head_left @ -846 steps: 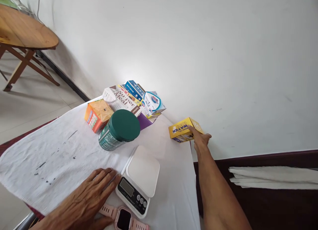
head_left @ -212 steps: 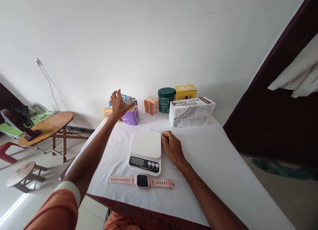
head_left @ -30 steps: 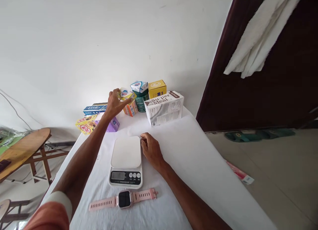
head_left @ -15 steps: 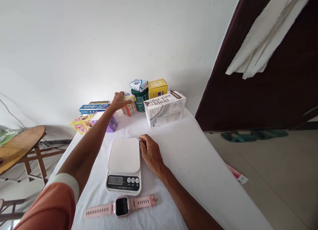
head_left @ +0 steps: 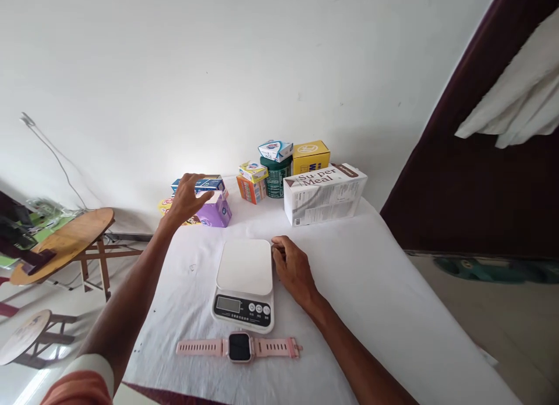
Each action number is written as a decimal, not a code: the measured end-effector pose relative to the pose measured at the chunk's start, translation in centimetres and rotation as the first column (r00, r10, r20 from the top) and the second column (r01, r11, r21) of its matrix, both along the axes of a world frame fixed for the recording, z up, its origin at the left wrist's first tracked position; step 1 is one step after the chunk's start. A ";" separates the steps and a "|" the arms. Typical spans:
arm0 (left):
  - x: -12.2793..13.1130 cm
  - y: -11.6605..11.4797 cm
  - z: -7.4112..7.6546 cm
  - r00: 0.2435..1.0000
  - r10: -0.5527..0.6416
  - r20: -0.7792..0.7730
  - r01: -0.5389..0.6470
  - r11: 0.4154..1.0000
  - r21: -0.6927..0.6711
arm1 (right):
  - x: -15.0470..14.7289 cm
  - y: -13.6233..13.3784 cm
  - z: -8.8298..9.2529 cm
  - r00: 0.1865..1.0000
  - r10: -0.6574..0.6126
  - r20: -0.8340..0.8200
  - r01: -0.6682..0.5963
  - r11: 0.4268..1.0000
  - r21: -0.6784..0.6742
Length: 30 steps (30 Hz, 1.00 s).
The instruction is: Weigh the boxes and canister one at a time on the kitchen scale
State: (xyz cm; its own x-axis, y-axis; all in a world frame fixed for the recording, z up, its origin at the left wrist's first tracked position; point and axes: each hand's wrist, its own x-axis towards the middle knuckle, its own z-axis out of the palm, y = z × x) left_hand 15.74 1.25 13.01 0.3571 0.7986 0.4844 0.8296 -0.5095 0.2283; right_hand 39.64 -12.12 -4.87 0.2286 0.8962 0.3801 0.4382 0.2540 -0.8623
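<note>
My left hand [head_left: 187, 200] reaches over the boxes at the table's left back, thumb and fingers apart, with nothing held. Just by its thumb is a purple box [head_left: 217, 211]. A blue box [head_left: 213, 185] and a yellow box [head_left: 166, 203] are partly hidden behind the hand. Loosely curled, my right hand [head_left: 296, 271] rests on the cloth against or close beside the right edge of a white kitchen scale [head_left: 244, 268]; nothing shows in its fingers. The scale's plate is bare and its display looks blank. In front of it lies a pink-strapped smartwatch [head_left: 240, 347].
At the back, a small yellow-and-white box [head_left: 253, 171] sits on an orange box [head_left: 252, 190]. Beside them, a white-blue box [head_left: 275, 150] tops a dark green tub [head_left: 278, 178]. A yellow box [head_left: 311, 155] and a white Su-per Meal carton [head_left: 325, 196] stand right.
My left hand has let go of the small yellow-and-white box on the orange box and moved left over the purple box. My right hand stays beside the scale. The view has turned left.
</note>
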 end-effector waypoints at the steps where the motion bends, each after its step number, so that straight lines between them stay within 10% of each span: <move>1: -1.2 0.2 -0.1 0.999 0.035 -0.016 -0.036 0.999 -0.040 | 0.0 0.0 0.0 1.000 0.001 0.000 -0.001 1.000 -0.002; 9: -2.5 2.9 -3.7 0.955 -0.006 -0.295 -0.063 0.972 -0.226 | -0.2 -0.1 0.3 1.000 0.005 -0.015 -0.006 1.000 -0.011; 17: -0.9 4.5 -3.3 0.891 -0.026 -0.454 -0.075 0.977 -0.202 | -0.1 0.0 0.2 1.000 -0.001 -0.003 0.001 1.000 -0.016; 24: -1.0 -0.3 -0.7 0.994 -0.022 -0.110 0.005 0.989 -0.149 | -0.1 0.1 -0.1 1.000 -0.009 0.029 0.009 1.000 -0.017; 30: 0.3 -7.2 1.2 0.961 -0.239 -0.141 0.199 0.947 -0.252 | -0.2 0.1 -0.2 1.000 -0.006 0.022 0.006 1.000 0.003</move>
State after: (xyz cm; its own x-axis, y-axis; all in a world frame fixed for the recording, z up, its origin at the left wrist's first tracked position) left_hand 16.08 -5.93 14.21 0.5958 0.7746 0.2125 0.7400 -0.6322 0.2296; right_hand 39.47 -12.06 -5.09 0.2256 0.8935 0.3882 0.4589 0.2540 -0.8514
